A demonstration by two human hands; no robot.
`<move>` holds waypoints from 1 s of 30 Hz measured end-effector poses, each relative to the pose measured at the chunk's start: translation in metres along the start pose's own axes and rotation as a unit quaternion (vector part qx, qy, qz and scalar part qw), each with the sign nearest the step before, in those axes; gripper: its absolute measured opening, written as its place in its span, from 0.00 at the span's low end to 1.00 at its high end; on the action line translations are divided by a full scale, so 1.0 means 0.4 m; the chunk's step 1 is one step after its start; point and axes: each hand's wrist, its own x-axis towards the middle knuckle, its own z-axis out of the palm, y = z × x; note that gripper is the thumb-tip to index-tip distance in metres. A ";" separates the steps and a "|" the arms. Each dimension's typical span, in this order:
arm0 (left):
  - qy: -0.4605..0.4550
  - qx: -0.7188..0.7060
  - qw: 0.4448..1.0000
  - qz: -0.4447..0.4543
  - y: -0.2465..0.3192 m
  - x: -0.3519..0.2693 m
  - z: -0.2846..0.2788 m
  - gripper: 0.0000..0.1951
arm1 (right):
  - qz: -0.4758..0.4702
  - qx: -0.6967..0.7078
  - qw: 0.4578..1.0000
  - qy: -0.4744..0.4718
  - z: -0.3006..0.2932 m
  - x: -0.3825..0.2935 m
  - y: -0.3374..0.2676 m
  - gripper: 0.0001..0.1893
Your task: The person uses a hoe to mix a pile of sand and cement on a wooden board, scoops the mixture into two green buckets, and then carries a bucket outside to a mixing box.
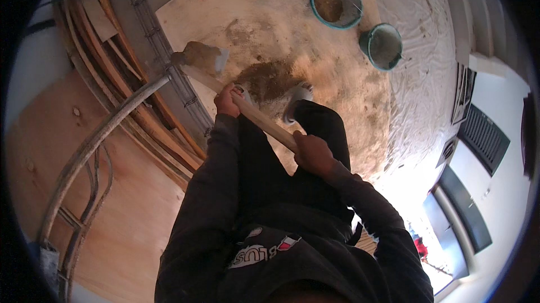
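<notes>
Both my hands hold the long wooden handle (263, 122) of a hoe, which slants across my legs. My left hand (228, 100) is wrapped around it closer to the blade. Lower down, my right hand (314, 153) grips near the rear end. The hoe's metal blade (202, 57) is caked with brown dirt, with a pale bare patch at its edge, and is above the left side of a stained wooden sheet (270, 12). A dark damp patch of mortar or soil (268, 78) marks the sheet in front of my feet.
Two green buckets stand at upper right: one bucket (331, 3) contains brown material; the other (384, 46) has grey-coated insides. Leftward lie a rebar cage (154, 35), stacked planks (139, 109) and a curved metal tube frame (99, 132). Plastic sheeting (417, 75) covers the right-hand floor.
</notes>
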 end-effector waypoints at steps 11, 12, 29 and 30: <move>0.077 0.071 0.988 0.113 -0.061 0.015 -0.024 0.11 | -0.145 0.003 0.982 -0.124 0.003 0.248 0.050 0.23; 0.069 0.095 0.985 0.122 -0.092 0.006 -0.019 0.12 | -0.137 0.005 0.984 -0.116 0.018 0.243 0.087 0.22; 0.208 -0.172 0.960 -0.076 -0.494 -0.131 0.301 0.10 | -0.023 -0.147 0.952 -0.266 -0.331 0.089 0.310 0.19; 0.206 -0.173 0.959 -0.093 -0.500 -0.125 0.311 0.10 | -0.023 -0.151 0.951 -0.270 -0.339 0.089 0.317 0.19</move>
